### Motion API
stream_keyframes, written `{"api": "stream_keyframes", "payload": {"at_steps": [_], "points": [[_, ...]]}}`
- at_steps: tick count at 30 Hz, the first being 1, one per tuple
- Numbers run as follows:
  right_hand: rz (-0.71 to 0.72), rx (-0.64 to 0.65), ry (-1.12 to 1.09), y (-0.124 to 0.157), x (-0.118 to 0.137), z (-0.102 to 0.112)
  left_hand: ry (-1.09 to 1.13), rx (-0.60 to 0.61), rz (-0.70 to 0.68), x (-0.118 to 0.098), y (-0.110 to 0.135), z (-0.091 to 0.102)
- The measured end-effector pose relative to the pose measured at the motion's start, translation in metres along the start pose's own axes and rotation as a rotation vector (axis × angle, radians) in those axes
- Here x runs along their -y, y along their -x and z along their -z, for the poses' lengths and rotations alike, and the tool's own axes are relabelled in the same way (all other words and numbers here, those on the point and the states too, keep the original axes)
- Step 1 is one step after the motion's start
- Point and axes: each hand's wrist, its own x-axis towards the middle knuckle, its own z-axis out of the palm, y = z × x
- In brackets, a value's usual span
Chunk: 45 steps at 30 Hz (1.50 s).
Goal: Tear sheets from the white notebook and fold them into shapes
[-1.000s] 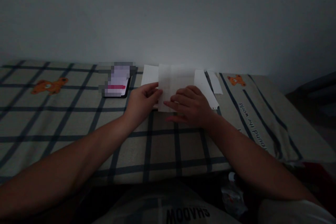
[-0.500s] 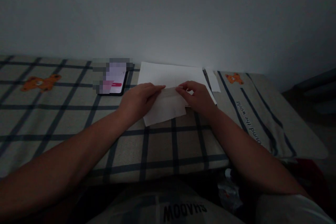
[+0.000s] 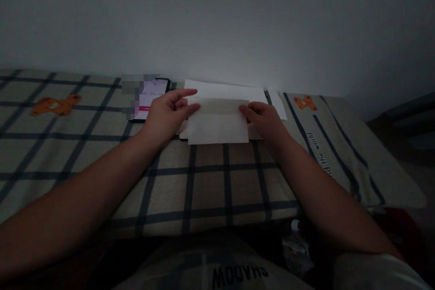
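A small off-white sheet of paper (image 3: pixel 218 124) is held up between my two hands, its long lower edge hanging level. My left hand (image 3: pixel 167 111) grips its left edge, thumb in front; the index finger stretches out above the top corner and the other fingers curl behind. At the upper right corner, my right hand (image 3: pixel 263 118) pinches the sheet between thumb and bent fingers. Behind it, a larger white sheet (image 3: pixel 224 89) lies on the cloth, partly covered by the small sheet and my hands.
A phone (image 3: pixel 149 99) with a lit screen lies left of the papers. A white paper strip (image 3: pixel 279 106) and a narrow dark object (image 3: pixel 268 97) lie to the right. Checked cloth (image 3: pixel 207 181) covers the surface against a wall (image 3: pixel 217 22). Below its front edge is a clear bottle (image 3: pixel 297 249).
The small sheet has gone from tilted to level and is spread flatter. My hands have moved apart towards its sides, and my left index finger has lifted away from it.
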Motion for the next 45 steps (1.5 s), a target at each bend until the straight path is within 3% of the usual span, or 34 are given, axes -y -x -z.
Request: {"api": "stream_keyframes", "payload": {"at_steps": [12,15,19,21,25,28,36,40,45], "points": [[-0.035,-0.023,-0.078,-0.007,-0.009,-0.002,0.036,-0.018,0.021,0.009,-0.004,-0.002],[-0.036,-0.024,-0.074,-0.009,-0.015,-0.002,-0.084,-0.023,-0.065,0.010,-0.004,0.000],[-0.012,-0.023,0.031,-0.010,-0.021,-0.001,-0.406,0.029,-0.344,0.003,0.000,0.006],[0.036,-0.011,0.141,-0.009,-0.020,-0.001,-0.554,0.095,-0.499,-0.001,0.004,0.008],[0.142,0.065,0.348,-0.005,-0.016,0.000,-0.717,0.503,-0.689,-0.003,0.012,0.004],[0.154,0.090,0.439,-0.004,-0.016,0.000,-0.811,0.671,-0.650,0.001,0.018,-0.002],[0.447,0.032,0.687,-0.001,-0.019,0.005,-0.863,0.711,-0.616,0.012,0.019,-0.003],[0.593,0.277,0.645,0.008,-0.009,0.008,-0.859,0.709,-0.594,0.012,0.020,-0.004],[0.527,0.459,0.636,0.011,-0.007,0.012,-0.808,0.705,-0.533,0.011,0.019,-0.005]]}}
